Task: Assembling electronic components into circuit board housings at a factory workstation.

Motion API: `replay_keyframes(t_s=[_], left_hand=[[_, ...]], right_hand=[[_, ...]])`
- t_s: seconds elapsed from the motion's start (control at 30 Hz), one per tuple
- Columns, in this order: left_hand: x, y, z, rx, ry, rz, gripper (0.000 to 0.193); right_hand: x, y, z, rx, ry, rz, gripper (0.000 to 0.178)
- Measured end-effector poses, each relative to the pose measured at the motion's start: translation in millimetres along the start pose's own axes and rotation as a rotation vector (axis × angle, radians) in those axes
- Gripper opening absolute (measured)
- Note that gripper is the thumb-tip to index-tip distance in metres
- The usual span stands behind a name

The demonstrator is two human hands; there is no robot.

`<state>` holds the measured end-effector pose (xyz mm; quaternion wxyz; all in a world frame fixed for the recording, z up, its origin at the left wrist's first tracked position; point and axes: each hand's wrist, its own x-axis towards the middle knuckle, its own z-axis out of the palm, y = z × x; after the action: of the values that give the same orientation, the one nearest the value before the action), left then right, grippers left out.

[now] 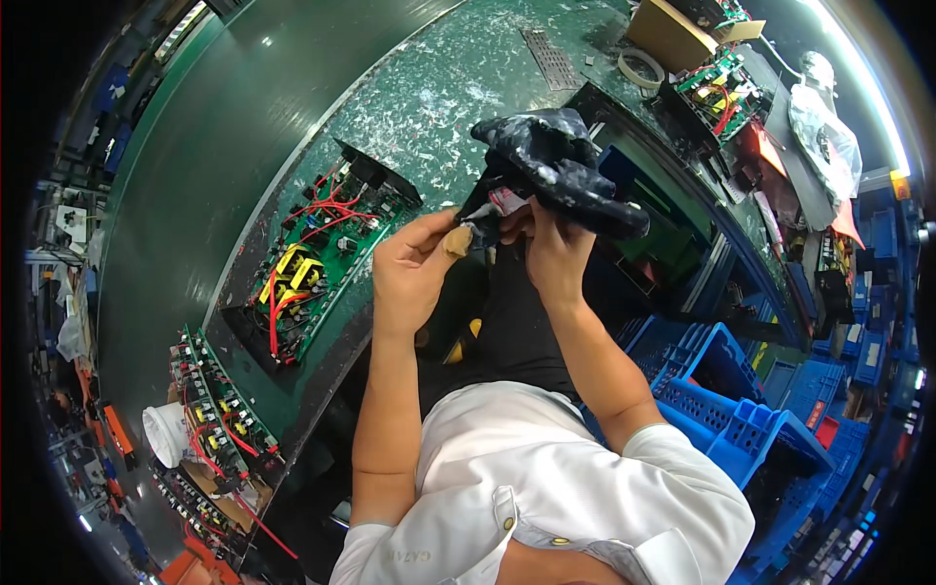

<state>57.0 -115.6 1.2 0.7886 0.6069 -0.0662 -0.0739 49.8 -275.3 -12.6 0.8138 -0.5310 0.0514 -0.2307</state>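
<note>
A crumpled black cloth [556, 156], smeared with white, hangs bunched up over the bench's near edge. My left hand [409, 278] pinches its left edge between thumb and fingers. The thumb wears a tan wrap [456, 241] at its tip. My right hand [559, 253] grips the cloth from below, its fingertips partly hidden in the folds. Between the hands a small white-and-pink tag [507, 201] shows on the cloth. Left of my left hand lies a green circuit board [336, 239] with red wires and yellow parts, on the bench.
The green bench top [409, 88] bears white smears. A tape roll [641, 69], a cardboard box [668, 34] and another wired board [721, 97] stand at the far right. Blue plastic crates [721, 414] are at my right side. More boards [219, 400] stand at the near left.
</note>
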Motion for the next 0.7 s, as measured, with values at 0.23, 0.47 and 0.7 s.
replay_keyframes(t_s=[0.23, 0.47, 0.7], left_hand=[[5, 5, 5, 0.285, 0.097, 0.01, 0.018], [4, 8, 10, 0.113, 0.056, -0.034, 0.018], [4, -2, 13, -0.013, 0.033, 0.002, 0.018]], right_hand=[[-2, 5, -11, -0.136, -0.21, -0.225, 0.019], [-6, 4, -4, 0.001, 0.005, -0.076, 0.012], [5, -16, 1, 0.168, 0.18, 0.142, 0.011]])
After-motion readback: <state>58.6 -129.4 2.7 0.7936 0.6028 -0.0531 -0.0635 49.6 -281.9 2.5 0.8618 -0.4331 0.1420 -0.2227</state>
